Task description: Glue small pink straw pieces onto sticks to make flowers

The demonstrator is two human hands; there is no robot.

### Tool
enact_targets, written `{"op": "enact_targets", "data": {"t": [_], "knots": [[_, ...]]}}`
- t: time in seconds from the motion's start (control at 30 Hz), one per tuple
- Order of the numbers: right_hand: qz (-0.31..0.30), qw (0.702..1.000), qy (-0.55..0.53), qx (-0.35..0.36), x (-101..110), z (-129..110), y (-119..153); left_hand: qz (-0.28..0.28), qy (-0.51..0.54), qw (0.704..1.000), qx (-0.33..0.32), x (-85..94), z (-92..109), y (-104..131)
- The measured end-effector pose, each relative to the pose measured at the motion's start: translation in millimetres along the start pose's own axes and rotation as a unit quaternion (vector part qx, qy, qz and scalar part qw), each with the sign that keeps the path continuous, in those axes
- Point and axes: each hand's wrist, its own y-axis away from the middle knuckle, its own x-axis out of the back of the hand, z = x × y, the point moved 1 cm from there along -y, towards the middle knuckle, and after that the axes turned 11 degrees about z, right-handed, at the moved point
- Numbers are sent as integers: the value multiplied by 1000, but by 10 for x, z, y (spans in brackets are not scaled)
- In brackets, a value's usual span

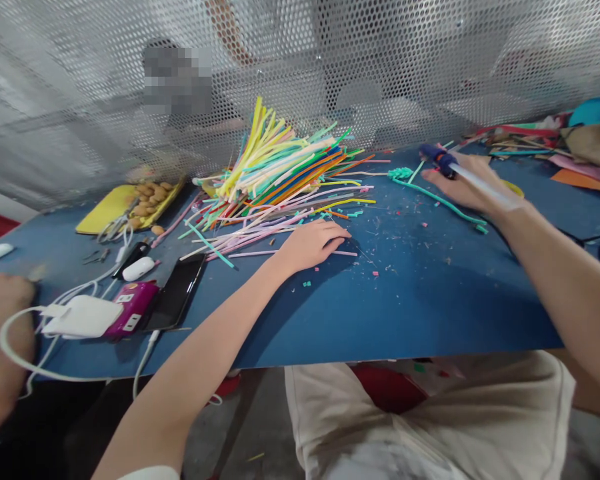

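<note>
My left hand (313, 245) rests on the blue table, its fingers stretched forward over a pale purple pipe cleaner (347, 253) that runs beneath it. No grip on the pipe cleaner is visible. On the right, my right hand (473, 179) is wrapped round a dark blue glue gun (439, 160), with a clear glue stick (485, 187) sticking out over the wrist. Just left of that hand lies a teal pipe cleaner shape (400, 173) with a bunched, leafy end and a long stem (445, 200). A large heap of coloured pipe cleaners (285, 167) lies beyond my left hand.
A perforated metal screen (300, 80) stands behind the table (340, 320). Leftward are a yellow tray (105, 208) with brown nut-like pieces, scissors (113, 229), a phone (177, 290), a purple power block (133, 307), and white cables. Another person's arm (5, 333) is at far left.
</note>
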Motion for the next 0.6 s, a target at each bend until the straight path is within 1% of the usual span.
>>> {"op": "enact_targets", "data": {"t": [0.03, 0.07, 0.1, 0.17, 0.2, 0.23, 0.27, 0.33, 0.37, 0.43, 0.47, 0.53, 0.57, 0.6], "knots": [[32, 997, 65, -4, 47, 150, -29, 2, 0, 1000, 7, 4, 0, 2], [55, 992, 109, -19, 87, 305, -48, 3, -1, 1000, 13, 11, 4, 3], [64, 989, 127, -29, 119, 452, -58, 1, -1, 1000, 15, 20, 12, 1], [78, 988, 119, -56, 174, 680, -59, 1, 6, 1000, 10, 46, 43, -8], [90, 988, 109, -64, 201, 736, -56, 7, 12, 1000, 6, 65, 64, -15], [100, 988, 103, -63, 229, 743, -54, 18, 19, 1000, 3, 85, 86, -22], [114, 987, 101, -54, 256, 695, -51, 30, 23, 999, 2, 106, 107, -28], [130, 984, 123, -26, 291, 444, -38, 44, 27, 999, 5, 140, 137, -34], [95, 986, 135, -12, 281, 258, -20, 40, 26, 999, 7, 150, 144, -33], [24, 987, 159, 1, 201, -177, 60, 13, 23, 1000, 12, 155, 143, -24], [-10, 985, 173, 18, 131, -402, 125, -5, 20, 1000, 15, 152, 136, -18], [-65, 984, 154, 56, -51, -807, 292, -34, 9, 999, 20, 143, 116, -9], [-95, 982, 143, 74, -151, -972, 385, -42, 3, 999, 21, 140, 107, -7], [-139, 976, 134, 102, -248, -1109, 479, -48, -2, 999, 19, 138, 101, -8]]}}
